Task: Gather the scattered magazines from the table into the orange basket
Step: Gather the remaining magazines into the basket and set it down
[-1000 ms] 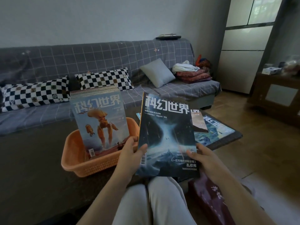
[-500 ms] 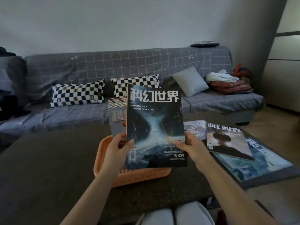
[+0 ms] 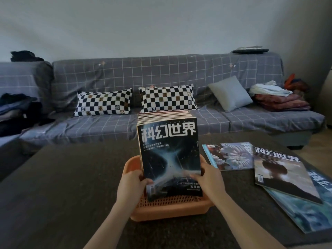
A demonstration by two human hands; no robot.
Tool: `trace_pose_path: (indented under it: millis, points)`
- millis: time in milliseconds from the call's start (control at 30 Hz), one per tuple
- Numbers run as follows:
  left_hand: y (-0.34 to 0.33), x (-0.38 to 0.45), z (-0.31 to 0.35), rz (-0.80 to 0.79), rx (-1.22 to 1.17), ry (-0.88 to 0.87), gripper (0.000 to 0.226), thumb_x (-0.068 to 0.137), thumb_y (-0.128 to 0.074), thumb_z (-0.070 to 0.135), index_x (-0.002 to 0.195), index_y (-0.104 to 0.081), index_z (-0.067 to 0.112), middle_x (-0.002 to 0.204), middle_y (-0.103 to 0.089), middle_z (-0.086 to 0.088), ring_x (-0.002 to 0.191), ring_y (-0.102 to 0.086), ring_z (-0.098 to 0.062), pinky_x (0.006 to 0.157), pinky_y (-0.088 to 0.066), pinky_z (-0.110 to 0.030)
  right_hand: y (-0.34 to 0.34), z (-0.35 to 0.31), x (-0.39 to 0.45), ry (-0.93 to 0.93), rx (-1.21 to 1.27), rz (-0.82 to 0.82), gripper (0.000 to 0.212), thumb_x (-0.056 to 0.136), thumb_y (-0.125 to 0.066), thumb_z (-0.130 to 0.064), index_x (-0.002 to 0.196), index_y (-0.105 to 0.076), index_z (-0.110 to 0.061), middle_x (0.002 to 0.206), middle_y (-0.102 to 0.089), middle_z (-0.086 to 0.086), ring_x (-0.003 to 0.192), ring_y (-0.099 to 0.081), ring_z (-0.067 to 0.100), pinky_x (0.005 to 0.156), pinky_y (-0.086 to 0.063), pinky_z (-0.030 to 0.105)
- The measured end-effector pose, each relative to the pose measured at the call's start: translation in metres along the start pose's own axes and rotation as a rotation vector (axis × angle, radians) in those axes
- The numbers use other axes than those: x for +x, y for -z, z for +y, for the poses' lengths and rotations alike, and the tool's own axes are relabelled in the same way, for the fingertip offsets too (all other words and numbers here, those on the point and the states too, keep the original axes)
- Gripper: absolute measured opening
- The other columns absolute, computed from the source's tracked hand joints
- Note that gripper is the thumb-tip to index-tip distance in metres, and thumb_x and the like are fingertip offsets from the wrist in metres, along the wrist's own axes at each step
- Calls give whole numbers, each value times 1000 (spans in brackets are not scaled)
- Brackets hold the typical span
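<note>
A dark magazine point(image 3: 168, 151) with a white swirl on its cover stands upright in the orange basket point(image 3: 172, 206), in front of a stack of several upright magazines point(image 3: 164, 115). My left hand point(image 3: 132, 185) grips its lower left edge. My right hand point(image 3: 209, 180) holds its lower right edge, fingers on the cover. Three magazines lie flat on the table to the right: a light one with a shell-like picture point(image 3: 229, 156), a dark one point(image 3: 280, 172) overlapping it, and a blue one point(image 3: 312, 211) beneath that.
The dark table point(image 3: 62, 186) holds the basket at its middle. Behind it runs a grey checked sofa point(image 3: 161, 74) with two chequered pillows point(image 3: 104, 102), a grey cushion point(image 3: 230, 93) and folded blankets point(image 3: 280, 99). Dark clothes point(image 3: 16, 108) lie at left.
Both hands lowered the dark magazine from above the table into the basket, in front of the standing stack. The camera view shifted left and forward.
</note>
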State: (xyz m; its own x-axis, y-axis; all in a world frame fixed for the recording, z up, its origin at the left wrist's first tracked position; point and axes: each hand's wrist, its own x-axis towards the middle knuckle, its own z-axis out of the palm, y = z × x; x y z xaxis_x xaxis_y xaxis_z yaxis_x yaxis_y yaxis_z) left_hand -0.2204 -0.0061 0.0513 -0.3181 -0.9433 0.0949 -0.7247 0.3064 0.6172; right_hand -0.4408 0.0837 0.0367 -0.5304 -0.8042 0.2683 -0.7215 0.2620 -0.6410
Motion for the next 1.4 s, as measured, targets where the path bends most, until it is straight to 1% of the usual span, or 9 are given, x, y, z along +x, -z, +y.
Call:
trace_pose_path:
  millis: [100, 200, 400, 500, 634, 867, 1100, 1234, 1400]
  points:
    - [-5, 5, -3, -13, 82, 24, 20, 86, -66, 37, 72, -52, 35, 69, -63, 11, 60, -61, 1, 51, -43, -15, -5, 2, -1, 22, -78, -8, 35, 82, -67, -32, 114, -56, -23, 89, -68, -10, 74, -57, -2, 64, -41, 11]
    - [-7, 9, -5, -14, 127, 33, 22, 87, -64, 38, 73, -47, 36, 69, -61, 10, 60, -60, 0, 51, -42, -15, -7, 1, 2, -11, -128, -21, 23, 85, -63, -28, 107, -59, -23, 91, -68, -7, 75, -60, 4, 67, -48, 18]
    - [-12, 9, -6, 43, 213, -8, 19, 89, -61, 40, 80, -47, 32, 73, -57, 10, 63, -56, 1, 54, -41, -15, -13, 0, 5, -13, -160, 7, 20, 88, -59, -28, 107, -56, -26, 97, -66, -8, 72, -53, 2, 66, -42, 16]
    - [-12, 9, -5, 76, 223, -19, 18, 89, -61, 42, 83, -50, 29, 74, -56, 11, 63, -54, 1, 54, -39, -15, -15, 2, 5, -5, -179, -5, 26, 87, -59, -28, 112, -53, -24, 96, -66, -7, 77, -59, 4, 69, -50, 20]
    - [-15, 8, -7, 113, 170, 3, 20, 89, -60, 43, 93, -52, 25, 70, -54, 12, 60, -53, 2, 49, -35, -12, -18, 3, 3, 53, -111, 29, 58, 82, -67, -31, 131, -38, -20, 103, -65, -6, 92, -63, 6, 78, -52, 24]
    - [-17, 12, -6, 80, 83, -49, 26, 99, -46, 34, 120, -56, 23, 76, -64, 10, 63, -62, 3, 52, -46, -11, -15, 2, 9, 124, -75, -63, 52, 86, -62, -25, 133, -40, -21, 118, -59, -1, 98, -62, 9, 85, -45, 21]
    - [-14, 11, -4, 83, 78, -56, 24, 99, -45, 36, 105, -63, 21, 73, -65, 7, 61, -63, -2, 55, -52, -18, -16, 5, 13, 144, -68, -78, 44, 87, -61, -23, 128, -46, -23, 110, -64, -7, 80, -51, -5, 70, -34, 6]
    - [-10, 11, -2, 35, 16, -41, 22, 98, -48, 35, 110, -62, 24, 73, -68, 6, 60, -65, -3, 51, -51, -17, -19, 5, 14, 132, -33, -53, 46, 86, -62, -24, 129, -45, -21, 106, -64, -6, 67, -47, -7, 55, -32, 3]
    - [-11, 8, -4, -29, -104, 4, 25, 97, -51, 32, 118, -60, 23, 72, -70, 5, 60, -67, -5, 56, -56, -22, -21, 7, 15, 120, -20, -43, 53, 85, -63, -26, 133, -40, -24, 111, -60, -8, 61, -46, -9, 52, -31, 3]
